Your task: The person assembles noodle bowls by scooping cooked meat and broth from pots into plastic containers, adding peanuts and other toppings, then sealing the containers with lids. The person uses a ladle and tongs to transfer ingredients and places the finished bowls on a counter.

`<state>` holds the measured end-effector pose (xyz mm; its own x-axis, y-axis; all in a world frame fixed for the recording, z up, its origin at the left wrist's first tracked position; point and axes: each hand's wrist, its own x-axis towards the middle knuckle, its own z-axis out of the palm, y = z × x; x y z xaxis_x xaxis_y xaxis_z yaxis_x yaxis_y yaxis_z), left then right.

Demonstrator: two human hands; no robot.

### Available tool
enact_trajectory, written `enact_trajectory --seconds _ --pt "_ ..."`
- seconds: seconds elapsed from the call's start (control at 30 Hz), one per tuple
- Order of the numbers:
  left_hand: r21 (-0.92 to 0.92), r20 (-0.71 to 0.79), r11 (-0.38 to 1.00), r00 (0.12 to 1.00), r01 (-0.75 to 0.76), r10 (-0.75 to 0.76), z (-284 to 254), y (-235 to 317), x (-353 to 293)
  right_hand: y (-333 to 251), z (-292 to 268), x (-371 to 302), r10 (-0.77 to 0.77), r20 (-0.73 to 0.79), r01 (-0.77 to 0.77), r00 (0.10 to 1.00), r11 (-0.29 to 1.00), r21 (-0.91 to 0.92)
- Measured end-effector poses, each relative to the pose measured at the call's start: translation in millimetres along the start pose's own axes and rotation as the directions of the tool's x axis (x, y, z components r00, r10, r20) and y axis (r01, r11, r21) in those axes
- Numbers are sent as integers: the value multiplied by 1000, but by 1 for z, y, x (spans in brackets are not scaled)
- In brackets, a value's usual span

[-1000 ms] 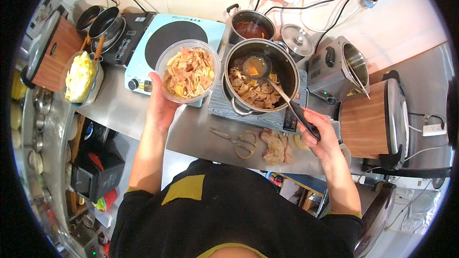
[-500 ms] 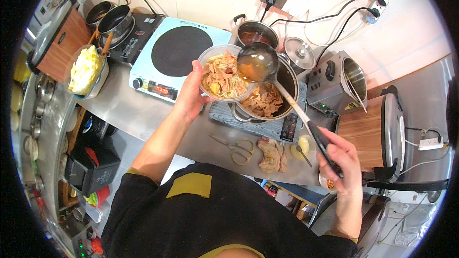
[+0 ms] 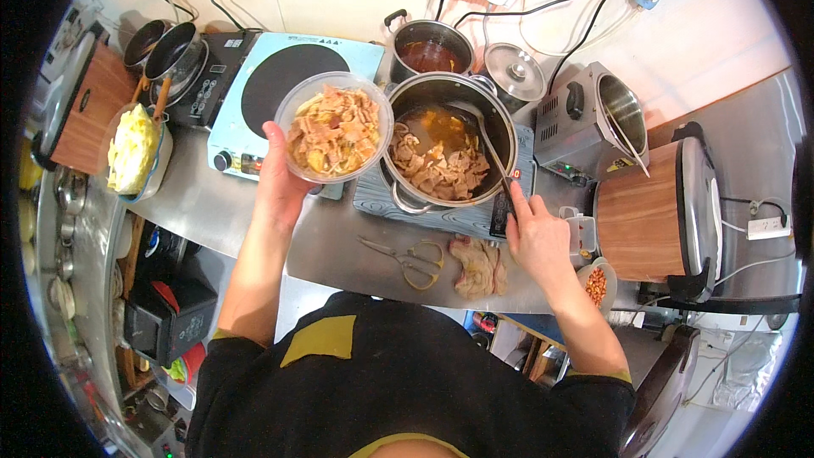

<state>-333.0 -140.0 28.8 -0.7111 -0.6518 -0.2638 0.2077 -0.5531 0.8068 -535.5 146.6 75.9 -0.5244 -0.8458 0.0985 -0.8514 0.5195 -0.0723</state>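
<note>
Left hand [image 3: 287, 182]: bowl [image 3: 307, 92] gripped, thumb at side, fingers hidden.
Right hand [image 3: 540, 236]: curled round ladle [image 3: 492, 151].
Change: ladle shifted from bowl into pot [image 3: 428, 93].
Ladling: one pour seemingly completed.

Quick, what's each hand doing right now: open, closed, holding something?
Left hand: holding a round, clear plastic bowl of food.
Right hand: closed on a long, black-handled metal ladle that reaches into a round silver metal pot.
</note>
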Motion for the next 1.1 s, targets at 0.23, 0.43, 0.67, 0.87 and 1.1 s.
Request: enact_trajectory --seconds 0.23,0.43,0.67,0.87,1.1 --pt "-56 -95 998 995 -14 9 -32 -1 -20 7 44 14 215 319 -384 923 474 792" --pt "-40 -120 999 993 8 -13 -39 2 -32 -13 11 18 72 671 -612 738 -349 710" --pt "-26 -61 999 998 19 -21 -41 5 -37 -15 -10 6 99 642 -606 760 -251 755" --pt "-81 -50 997 999 8 -12 -43 1 -31 -20 12 3 136 395 -416 909 378 827" --pt "-17 -54 1000 998 18 -19 -39 2 -33 -11 -13 3 135 665 -619 735 -266 739"
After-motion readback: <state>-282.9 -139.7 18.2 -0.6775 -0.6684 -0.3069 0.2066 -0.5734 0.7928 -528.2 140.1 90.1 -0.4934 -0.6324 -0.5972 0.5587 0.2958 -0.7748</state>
